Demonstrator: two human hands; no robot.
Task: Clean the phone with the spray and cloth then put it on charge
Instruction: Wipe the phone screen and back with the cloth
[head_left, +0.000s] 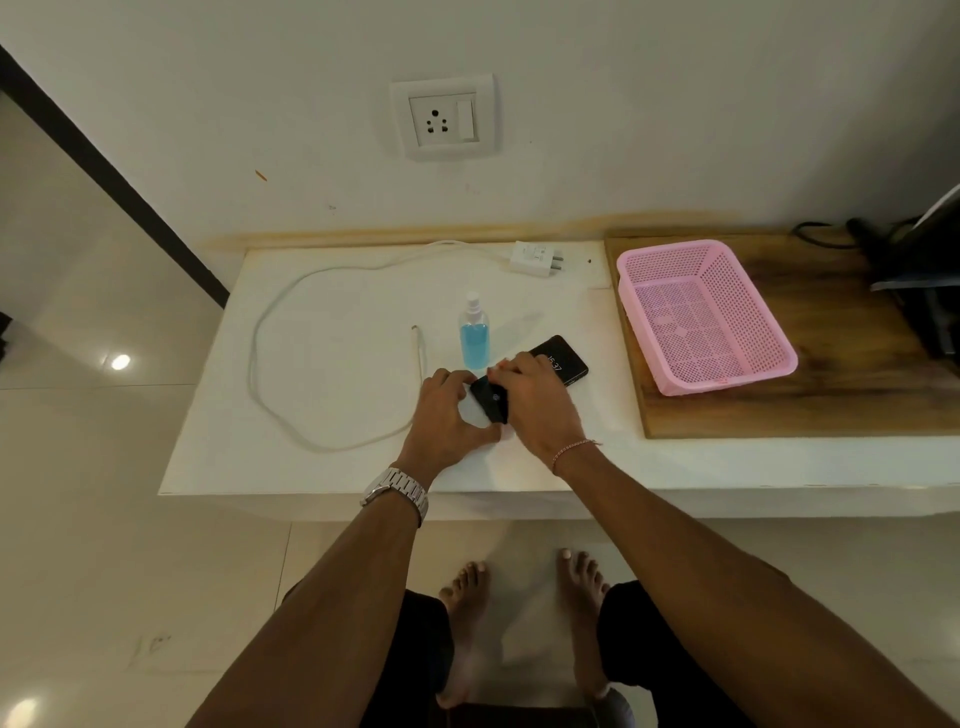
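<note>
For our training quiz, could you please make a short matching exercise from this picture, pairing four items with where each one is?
Things:
1. phone
2. spray bottle
3. charger plug
4. pink basket

Places:
A. on the wooden board
B. under both hands
C. lying unplugged near the wall
D. upright, just behind the left hand

Pairs: 1-B, 2-D, 3-C, 4-A

Both bare forearms are reaching forward and converging, left hand (441, 415) wearing a metal wristwatch (397, 491) with fingers curling around the near end of the phone (563, 358), right hand (535, 400) wearing a thin bracelet (574, 449), lying palm-down over its middle, fingers bent.
</note>
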